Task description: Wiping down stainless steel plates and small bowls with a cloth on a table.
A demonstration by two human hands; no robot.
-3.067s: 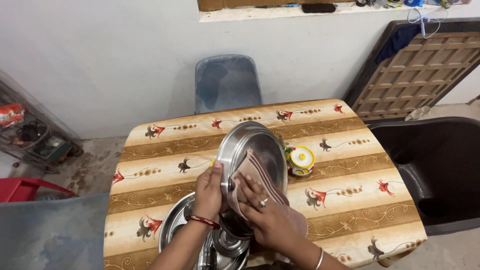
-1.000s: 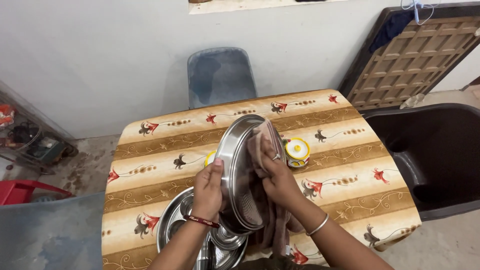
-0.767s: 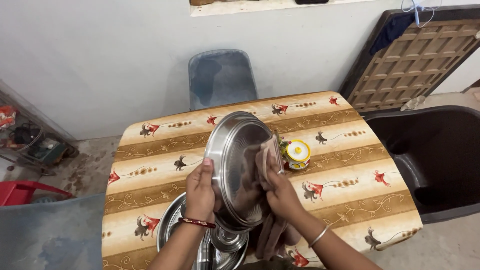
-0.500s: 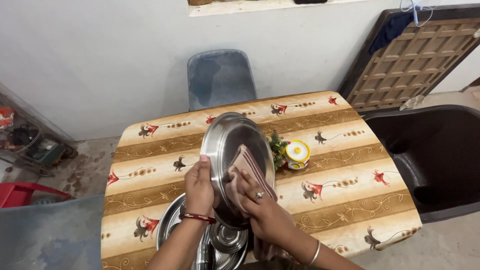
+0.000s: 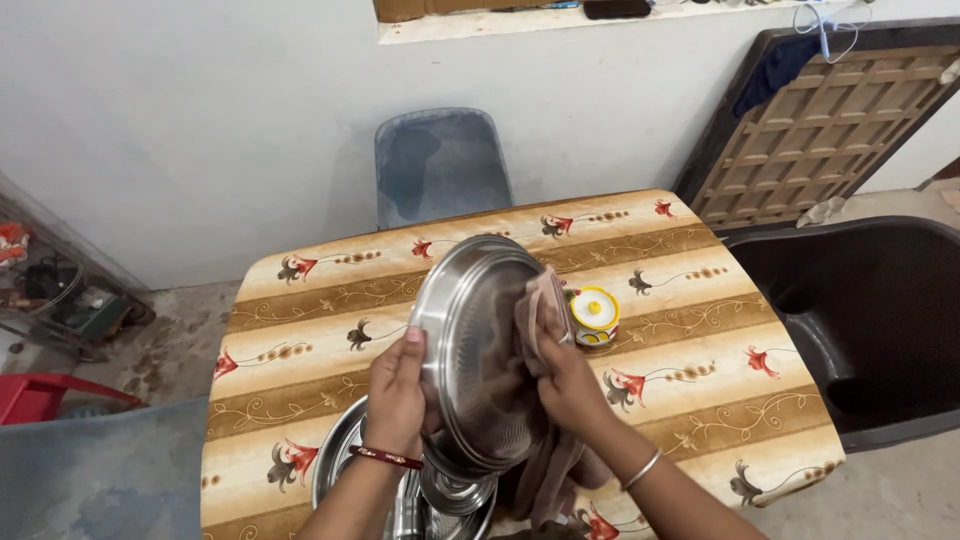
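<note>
My left hand [image 5: 398, 395] grips the left rim of a round steel plate [image 5: 470, 340], held on edge above the table with its hollow face turned to the right. My right hand [image 5: 570, 385] presses a pinkish-brown striped cloth [image 5: 545, 300] against the plate's right side, and the rest of the cloth [image 5: 555, 470] hangs down below my wrist. Under the raised plate lies a stack of steel plates and small bowls [image 5: 345, 460] at the table's near edge.
The table [image 5: 300, 330] wears a beige and brown floral cover. A small yellow and white lidded pot [image 5: 594, 316] stands just right of the plate. A grey chair [image 5: 440, 165] is at the far side, a dark plastic chair [image 5: 870, 320] at the right, a red stool [image 5: 45, 392] at the left.
My right hand with the cloth has slid from the plate's middle up to its right rim. The plate has tilted, so its face points more to the right.
</note>
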